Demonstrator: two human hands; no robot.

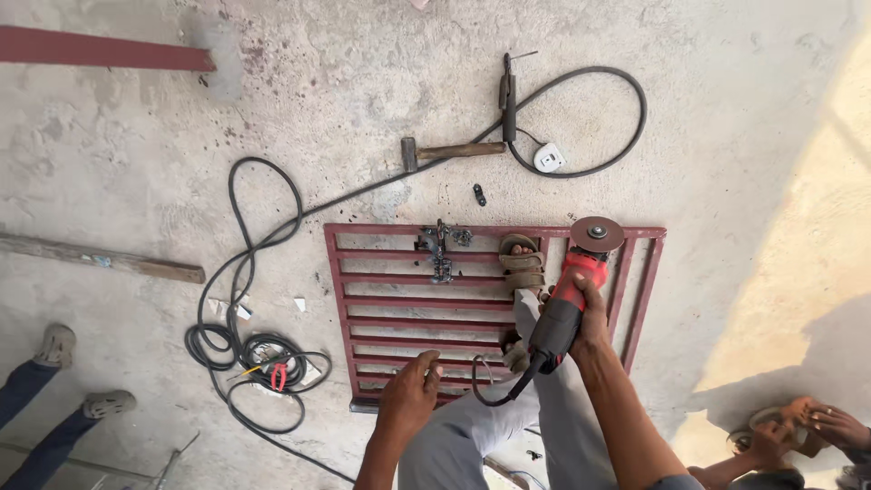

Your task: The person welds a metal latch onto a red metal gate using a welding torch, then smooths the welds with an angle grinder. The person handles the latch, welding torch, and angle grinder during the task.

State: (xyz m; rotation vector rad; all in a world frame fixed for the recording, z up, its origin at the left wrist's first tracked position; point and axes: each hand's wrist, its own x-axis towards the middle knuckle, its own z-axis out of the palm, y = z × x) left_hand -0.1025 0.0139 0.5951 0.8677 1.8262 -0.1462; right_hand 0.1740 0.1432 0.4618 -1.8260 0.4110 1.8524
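My right hand (590, 313) grips a red and black angle grinder (567, 304), its round disc (596, 234) over the top bar of a dark red metal grille (408, 302) lying flat on the concrete floor. My left hand (410, 392) rests on the grille's lower edge, fingers curled on the bar. My sandalled foot (523, 261) stands on the grille beside the grinder, and my grey trouser legs cross the lower bars. The grinder's black cord (490, 392) loops between my hands.
A hammer (454, 151), a welding electrode holder (509, 95) with thick black cable (259, 245), a white socket (548, 159) and red pliers (278, 375) lie around. Metal bars (100, 257) lie at left. Another person's feet (82, 372) stand lower left; someone's hands (807, 426) are lower right.
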